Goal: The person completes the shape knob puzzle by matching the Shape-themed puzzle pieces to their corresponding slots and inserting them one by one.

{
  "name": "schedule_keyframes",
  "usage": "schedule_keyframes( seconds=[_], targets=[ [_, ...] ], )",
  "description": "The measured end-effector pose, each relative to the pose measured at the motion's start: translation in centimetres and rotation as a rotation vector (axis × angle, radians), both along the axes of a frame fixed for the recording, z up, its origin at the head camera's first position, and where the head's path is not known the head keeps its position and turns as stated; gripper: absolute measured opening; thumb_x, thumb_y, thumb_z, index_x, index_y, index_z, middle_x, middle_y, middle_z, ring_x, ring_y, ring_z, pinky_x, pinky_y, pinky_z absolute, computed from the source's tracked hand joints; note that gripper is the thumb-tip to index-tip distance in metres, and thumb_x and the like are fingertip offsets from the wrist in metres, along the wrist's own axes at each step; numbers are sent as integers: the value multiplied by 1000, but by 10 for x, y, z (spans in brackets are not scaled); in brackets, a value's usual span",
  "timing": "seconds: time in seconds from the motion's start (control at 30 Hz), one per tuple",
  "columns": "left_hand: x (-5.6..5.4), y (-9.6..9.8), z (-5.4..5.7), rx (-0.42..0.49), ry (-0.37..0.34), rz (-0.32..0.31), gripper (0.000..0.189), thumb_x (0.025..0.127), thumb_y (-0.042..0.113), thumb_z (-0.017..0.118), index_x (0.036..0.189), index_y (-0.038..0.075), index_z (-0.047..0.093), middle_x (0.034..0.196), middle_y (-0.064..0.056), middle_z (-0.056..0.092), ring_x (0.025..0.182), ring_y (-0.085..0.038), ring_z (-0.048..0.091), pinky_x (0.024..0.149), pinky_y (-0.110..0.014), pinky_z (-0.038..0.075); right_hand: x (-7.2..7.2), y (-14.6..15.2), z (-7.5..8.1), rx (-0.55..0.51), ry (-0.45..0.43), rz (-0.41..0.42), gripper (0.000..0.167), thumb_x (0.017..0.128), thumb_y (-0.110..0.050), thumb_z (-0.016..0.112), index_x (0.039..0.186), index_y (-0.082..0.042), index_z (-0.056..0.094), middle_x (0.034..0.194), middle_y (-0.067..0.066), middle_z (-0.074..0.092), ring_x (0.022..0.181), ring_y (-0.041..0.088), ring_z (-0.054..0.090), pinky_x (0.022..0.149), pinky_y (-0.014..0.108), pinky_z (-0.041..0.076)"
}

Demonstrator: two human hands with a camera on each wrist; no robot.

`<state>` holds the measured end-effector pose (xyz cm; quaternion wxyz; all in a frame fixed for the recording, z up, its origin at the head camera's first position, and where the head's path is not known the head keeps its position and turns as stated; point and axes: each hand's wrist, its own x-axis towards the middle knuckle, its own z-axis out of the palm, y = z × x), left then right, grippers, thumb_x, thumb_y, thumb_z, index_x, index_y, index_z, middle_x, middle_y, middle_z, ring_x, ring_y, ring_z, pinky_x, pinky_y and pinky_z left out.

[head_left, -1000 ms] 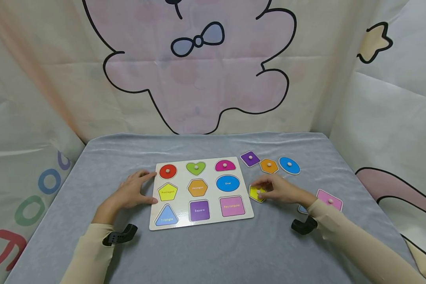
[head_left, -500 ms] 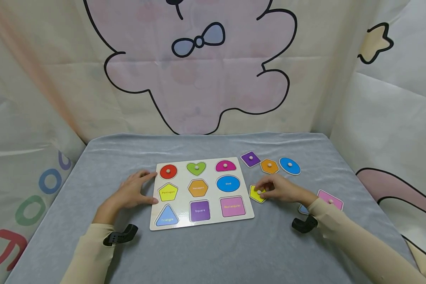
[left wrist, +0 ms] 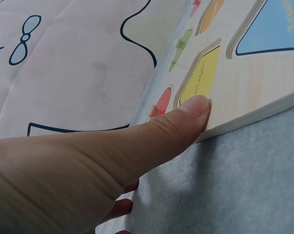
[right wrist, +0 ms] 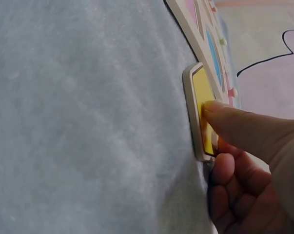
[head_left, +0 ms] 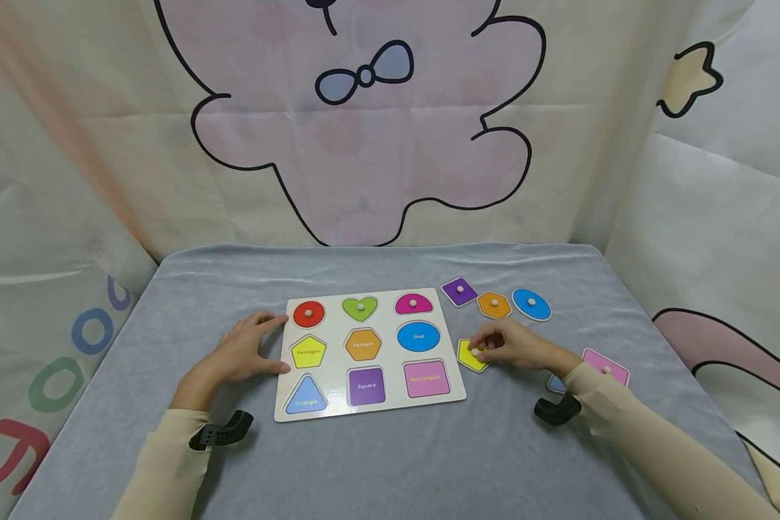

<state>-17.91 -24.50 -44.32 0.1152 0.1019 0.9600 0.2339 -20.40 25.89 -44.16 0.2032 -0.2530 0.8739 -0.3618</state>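
Observation:
A white wooden shape puzzle board (head_left: 335,375) lies on the table. My left hand (head_left: 243,350) rests at its left edge, fingers spread; in the left wrist view the thumb (left wrist: 166,129) presses on the edge beside the printed yellow pentagon. To the right of the board, my right hand (head_left: 516,347) pinches a yellow puzzle piece (head_left: 465,352) between thumb and fingers, which hide its knob. Close by the board's edge, the piece (right wrist: 202,87) lies on the cloth. Knobbed red circle (head_left: 308,315), green heart (head_left: 359,308) and magenta semicircle (head_left: 413,304) pieces sit in the top row.
Purple square (head_left: 458,292), orange hexagon (head_left: 494,305) and blue oval (head_left: 531,304) pieces lie behind the right hand. A pink rectangle piece (head_left: 606,366) and a blue piece (head_left: 556,383) are partly covered by the right forearm. Grey cloth (head_left: 377,469) covers the table; printed curtains stand around it.
The right fingers have shifted very slightly right over the yellow piece. The left hand and the board stay in place.

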Motion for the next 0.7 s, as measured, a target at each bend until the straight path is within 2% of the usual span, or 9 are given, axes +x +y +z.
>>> schedule_keyframes(
  seconds=[0.3,0.53,0.7],
  targets=[
    [0,-1,-1,0,-4,0,97,75,43,87,154,11,42,152,-24,39,138,-46,34,110,-74,25,-2,1,-1,-30,3,10,14,92,-11,74,104,-4,77,80,5,64,75,11,55,66,19,48],
    [-2,-2,-1,-3,-6,-3,97,75,44,87,154,11,42,153,-24,38,139,-47,33,109,-75,25,-3,-1,4,-40,2,-21,14,93,-12,72,104,-3,78,81,4,65,74,9,54,65,18,47],
    [-2,-1,0,-6,-11,-1,97,75,43,87,154,11,42,153,-24,38,139,-47,33,109,-76,24,-3,-8,10,-27,36,-28,14,93,-13,73,102,-5,78,81,1,65,75,7,54,66,18,47]
  ],
)
